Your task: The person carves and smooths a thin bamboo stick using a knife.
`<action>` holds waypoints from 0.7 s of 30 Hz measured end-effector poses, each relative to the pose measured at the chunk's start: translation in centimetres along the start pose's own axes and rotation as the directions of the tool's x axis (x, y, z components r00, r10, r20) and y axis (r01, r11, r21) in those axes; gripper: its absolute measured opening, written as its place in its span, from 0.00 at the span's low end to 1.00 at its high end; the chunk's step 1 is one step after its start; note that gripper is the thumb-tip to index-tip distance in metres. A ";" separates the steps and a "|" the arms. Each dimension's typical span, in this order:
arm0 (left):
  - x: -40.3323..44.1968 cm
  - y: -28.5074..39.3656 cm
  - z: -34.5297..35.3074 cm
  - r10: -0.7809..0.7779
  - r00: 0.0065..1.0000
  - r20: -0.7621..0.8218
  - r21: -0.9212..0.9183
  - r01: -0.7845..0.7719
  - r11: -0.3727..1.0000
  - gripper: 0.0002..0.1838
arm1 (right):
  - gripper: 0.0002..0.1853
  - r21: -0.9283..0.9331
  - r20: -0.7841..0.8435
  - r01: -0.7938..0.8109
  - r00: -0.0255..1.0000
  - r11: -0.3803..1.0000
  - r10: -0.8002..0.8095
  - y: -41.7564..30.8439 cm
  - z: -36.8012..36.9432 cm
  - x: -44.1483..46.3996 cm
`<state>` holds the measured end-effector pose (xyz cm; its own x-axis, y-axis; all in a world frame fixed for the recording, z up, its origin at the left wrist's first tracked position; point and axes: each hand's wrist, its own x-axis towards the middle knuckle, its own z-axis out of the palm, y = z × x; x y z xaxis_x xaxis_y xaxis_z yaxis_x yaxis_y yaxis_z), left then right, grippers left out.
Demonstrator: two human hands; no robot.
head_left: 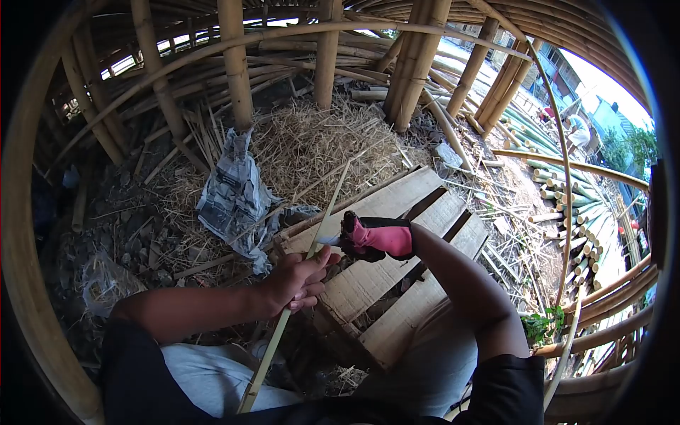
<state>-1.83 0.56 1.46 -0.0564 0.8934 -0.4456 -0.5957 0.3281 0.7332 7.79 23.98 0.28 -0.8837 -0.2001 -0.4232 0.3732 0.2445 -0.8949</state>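
My bare left hand [301,278] is closed around a long, thin bamboo strip [277,340]. The strip runs at a slant from my lap up past the hand, its thin far end over the straw. On my right hand [377,238] is a pink and black glove, its fingers closed on a knife. Only the knife's pale blade [329,241] shows, close against the strip just beyond my left thumb; the handle is hidden in the glove. Below both hands stands a slatted wooden crate [361,289], between my knees.
Crumpled newspaper [237,195] and a heap of straw-like shavings [322,142] lie beyond the crate. A clear plastic bag [106,283] is at the left. Bamboo posts [236,64] and rails surround me. Cut bamboo poles [584,234] are stacked at the right, with a person [577,132] farther off.
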 end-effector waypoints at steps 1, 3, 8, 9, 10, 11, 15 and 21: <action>0.0 0.0 -0.1 0.008 1.000 0.011 -0.002 -0.008 1.000 0.25 | 0.37 0.024 0.000 0.019 1.000 1.000 -0.019 0.0 0.4 0.0; 0.1 -0.2 -0.3 0.024 0.999 0.034 -0.008 -0.024 1.000 0.25 | 0.35 -0.020 0.060 -0.008 0.998 1.000 0.009 -0.3 0.6 0.2; 0.2 -0.1 -0.4 -0.009 1.000 0.020 0.000 0.009 1.000 0.25 | 0.35 -0.274 0.019 -0.024 0.999 0.961 0.030 0.2 0.3 0.7; 0.2 -0.1 -0.4 -0.016 1.000 0.021 0.023 0.016 1.000 0.25 | 0.36 -0.325 0.015 -0.004 1.000 0.946 0.010 0.4 0.1 0.8; 0.3 -0.1 -0.4 -0.017 1.000 0.018 0.018 0.017 1.000 0.24 | 0.37 -0.375 0.012 0.015 1.000 0.927 -0.011 0.5 0.0 0.8; 0.3 -0.1 -0.4 -0.018 1.000 0.015 0.012 0.017 1.000 0.22 | 0.39 -0.424 0.011 0.034 0.999 0.905 -0.033 0.6 -0.1 0.8; 0.5 -0.2 -0.6 -0.029 0.999 0.028 -0.005 0.029 1.000 0.19 | 0.40 -0.514 -0.006 0.079 0.995 0.854 -0.095 -0.4 0.4 0.3; 0.4 -0.3 -0.6 -0.054 0.998 0.024 0.007 0.054 0.999 0.19 | 0.37 -0.549 0.027 0.067 0.998 0.833 -0.062 -0.6 -0.3 0.1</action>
<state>-2.16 0.64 0.75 -0.0049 0.8814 -0.4724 -0.5922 0.3781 0.7115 7.38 24.13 0.82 -0.8969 -0.2407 -0.3710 0.0968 0.7117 -0.6958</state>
